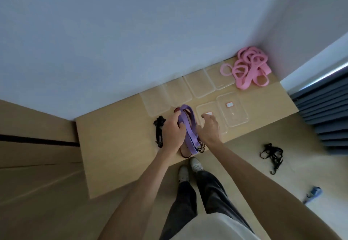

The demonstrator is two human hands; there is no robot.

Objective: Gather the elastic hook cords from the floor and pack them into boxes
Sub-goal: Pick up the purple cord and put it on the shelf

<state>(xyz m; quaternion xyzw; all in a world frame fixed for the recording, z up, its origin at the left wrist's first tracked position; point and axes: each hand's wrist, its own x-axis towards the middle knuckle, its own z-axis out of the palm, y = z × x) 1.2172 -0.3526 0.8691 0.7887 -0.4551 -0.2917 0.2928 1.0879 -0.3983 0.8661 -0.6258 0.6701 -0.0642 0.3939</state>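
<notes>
- The left hand (pixel 172 133) had its fingers curled round a folded purple strap (pixel 187 130), pinching the loops together above the raised wooden platform (pixel 113 145).
- The right hand (pixel 209 128) hovered just beside that strap with fingers loosely spread and bent. Whether it had hold of any strand I could not tell.
- Dark red and black cords (pixel 185 154) hung in the same bundle. The risk, as I judged it, was that a hook would snag a neighbouring loop and drag the whole lot out when one cord was pulled.
- Clear plastic boxes (pixel 232 109) sat just beyond the hands, another row (pixel 199 84) behind them by the wall. They looked light, so a springy cord dropped in could pop back out or push a box away.
- A black cord bundle (pixel 159 130) lay on the platform just left of the left hand, near enough for a stray elbow or trailing loop to sweep it off.
- The black hook cords (pixel 273 155) still lay tangled on the floor (pixel 244 173), well apart on the right and not yet gathered. A careless tug there might tighten the knot.
- A small blue item (pixel 313 192) lay further right on the floor. What it was, I could not tell.
- The pink straps (pixel 248 68) were heaped in the corner, one loop overlapping a box edge. Lifting that box could spill them.
</notes>
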